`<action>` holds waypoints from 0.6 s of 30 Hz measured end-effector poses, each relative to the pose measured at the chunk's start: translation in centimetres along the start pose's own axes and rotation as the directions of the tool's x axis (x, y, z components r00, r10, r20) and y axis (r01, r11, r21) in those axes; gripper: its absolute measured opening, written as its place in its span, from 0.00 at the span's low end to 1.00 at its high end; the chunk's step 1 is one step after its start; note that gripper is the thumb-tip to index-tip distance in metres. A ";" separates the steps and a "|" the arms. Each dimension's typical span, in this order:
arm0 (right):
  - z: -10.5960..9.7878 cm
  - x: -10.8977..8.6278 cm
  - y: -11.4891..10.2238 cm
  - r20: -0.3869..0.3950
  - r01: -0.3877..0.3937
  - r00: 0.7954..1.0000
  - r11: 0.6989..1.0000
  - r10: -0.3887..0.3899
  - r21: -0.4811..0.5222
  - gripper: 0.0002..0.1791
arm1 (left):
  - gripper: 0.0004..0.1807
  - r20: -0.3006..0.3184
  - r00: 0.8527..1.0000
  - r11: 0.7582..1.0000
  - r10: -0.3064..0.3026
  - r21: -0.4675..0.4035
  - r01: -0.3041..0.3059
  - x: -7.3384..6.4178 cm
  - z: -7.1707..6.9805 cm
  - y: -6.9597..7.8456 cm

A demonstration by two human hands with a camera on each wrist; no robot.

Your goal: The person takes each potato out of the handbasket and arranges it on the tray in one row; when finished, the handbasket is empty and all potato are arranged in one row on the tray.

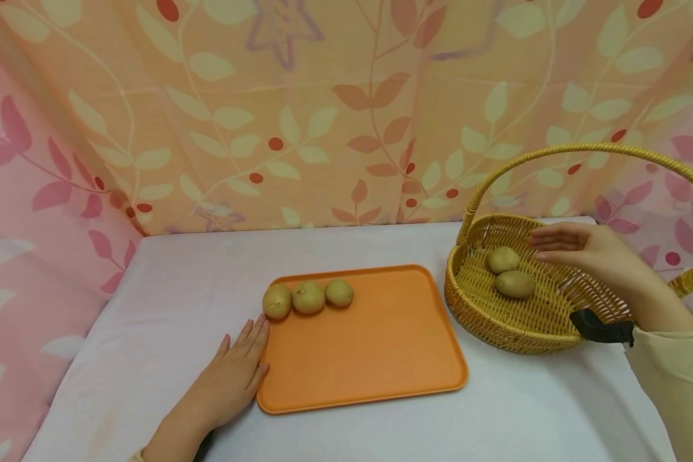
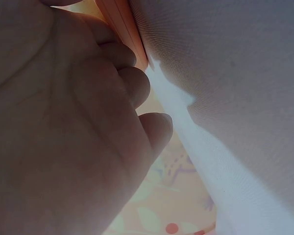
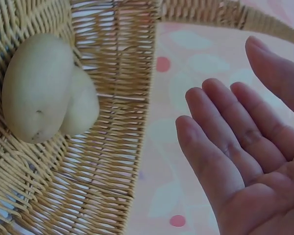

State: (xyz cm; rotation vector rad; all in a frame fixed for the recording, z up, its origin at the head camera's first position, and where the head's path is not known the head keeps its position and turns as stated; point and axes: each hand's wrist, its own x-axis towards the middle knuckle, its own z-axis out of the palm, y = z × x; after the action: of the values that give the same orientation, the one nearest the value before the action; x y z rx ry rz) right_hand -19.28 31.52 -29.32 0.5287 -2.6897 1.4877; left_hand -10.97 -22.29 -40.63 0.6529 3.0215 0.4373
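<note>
An orange tray [image 1: 364, 350] lies on the white cloth with three potatoes [image 1: 308, 298] in a row at its back left corner. My left hand [image 1: 235, 367] rests at the tray's left edge, fingers extended and touching the rim; the left wrist view shows its palm [image 2: 63, 127] beside the orange edge. Above the right part of a wicker basket [image 1: 499, 327] hovers my right hand [image 1: 609, 260], with nothing in it. Two potatoes [image 1: 514, 284] sit inside the basket. In the right wrist view the right fingers [image 3: 208, 161] are extended, apart from the potatoes [image 3: 38, 88].
The basket's tall arched handle [image 1: 583, 148] rises over the right hand's forearm. Behind the table hangs a floral curtain [image 1: 323, 128]. A black strap [image 1: 600, 327] is on the right wrist. White tablecloth [image 1: 496, 410] stretches in front of the tray and basket.
</note>
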 end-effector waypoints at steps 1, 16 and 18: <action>0.0 0.3 0.2 0.013 0.019 1.000 1.000 -0.019 0.000 0.19 | 0.33 0.003 1.000 1.000 -0.003 -0.001 0.003 0.0 0.0 0.0; 0.1 2.7 3.7 0.228 -0.145 0.959 0.983 0.167 -0.109 0.18 | 0.33 0.007 1.000 1.000 -0.004 0.002 0.004 0.0 -0.1 0.1; 0.2 2.8 4.2 0.248 -0.164 0.950 0.980 0.187 -0.111 0.19 | 0.33 0.004 1.000 1.000 -0.003 0.003 0.003 0.0 -0.1 0.1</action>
State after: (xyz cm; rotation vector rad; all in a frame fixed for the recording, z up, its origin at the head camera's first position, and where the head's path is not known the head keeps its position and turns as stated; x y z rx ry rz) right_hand -23.16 32.63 -32.36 0.5230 -3.0614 1.4165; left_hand -10.91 -22.22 -40.47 0.6493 3.0196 0.4305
